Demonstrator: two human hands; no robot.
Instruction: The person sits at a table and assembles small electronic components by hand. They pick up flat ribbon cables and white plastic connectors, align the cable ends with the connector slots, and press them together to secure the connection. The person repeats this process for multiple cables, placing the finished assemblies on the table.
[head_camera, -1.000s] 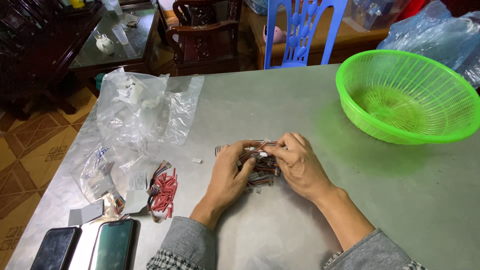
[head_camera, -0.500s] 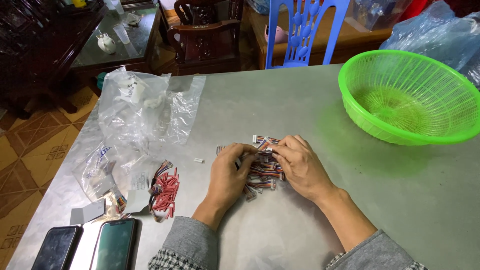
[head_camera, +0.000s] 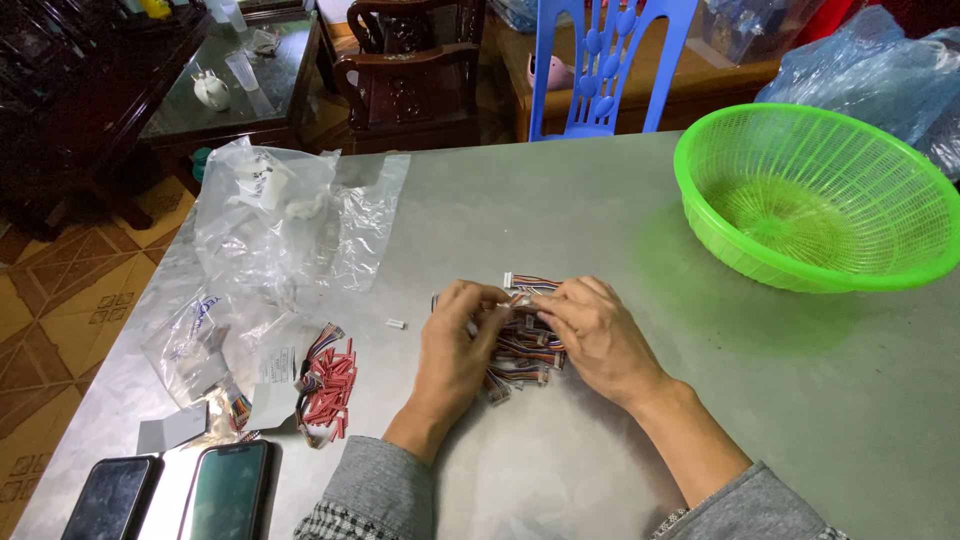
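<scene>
Since a second ago we have drawn the pile of short multicoloured ribbon cables with white plug ends (head_camera: 520, 345) slightly towards us on the grey metal table (head_camera: 560, 210); sorting goes on. Our left hand (head_camera: 458, 345) and right hand (head_camera: 592, 335) curl narrowly over the pile, fingertips pinching cables at its centre. The green plastic basket (head_camera: 930, 270) sits well apart.
</scene>
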